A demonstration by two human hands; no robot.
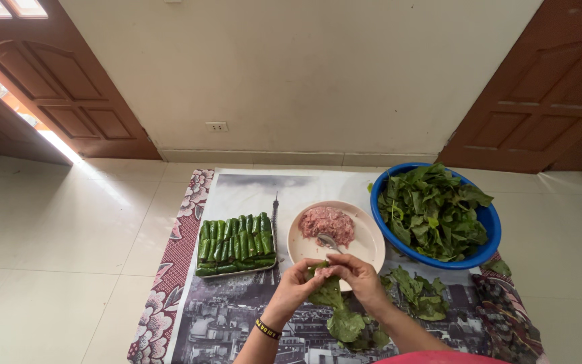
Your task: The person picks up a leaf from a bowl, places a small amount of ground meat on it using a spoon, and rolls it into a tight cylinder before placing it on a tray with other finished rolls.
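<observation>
On a printed mat (237, 317) spread over the floor, the left hand (299, 282) and right hand (358, 275) pinch a green leaf (325, 291) between closed fingertips (partly folded), just before a plate of minced meat (365, 246), beside a tray of finished rolls (235, 245) and a blue basin of leaves (488, 222).
</observation>
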